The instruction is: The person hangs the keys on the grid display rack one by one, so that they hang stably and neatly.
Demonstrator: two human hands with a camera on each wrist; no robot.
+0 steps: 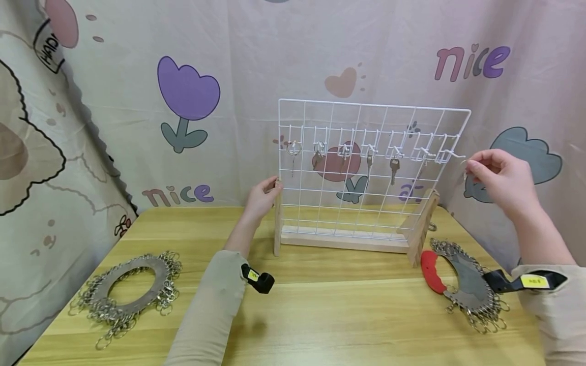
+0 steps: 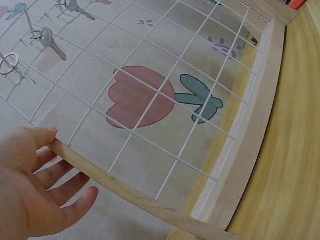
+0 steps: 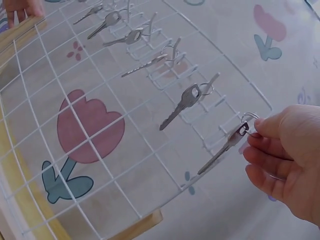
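Note:
A white wire grid rack [image 1: 361, 189] with a wooden base stands upright on the table, a row of white hooks across it. Keys on split rings hang from several hooks, one being a silver key [image 3: 187, 100] near the right end. My right hand [image 1: 505, 178] pinches a split ring [image 3: 251, 118] between thumb and index finger, and a key [image 3: 225, 147] dangles from it beside the rightmost hook [image 1: 450, 154]. At the rack's left side, my left hand [image 1: 263, 195] grips the top of the wooden side post [image 2: 115, 182], thumb on top and fingers behind.
On the table's left lies an oval metal plate [image 1: 157, 272] fringed with many rings. A similar ringed plate [image 1: 473, 287] with a red part [image 1: 431, 272] lies at the right, near my right sleeve. A printed curtain [image 1: 247, 61] hangs behind the table.

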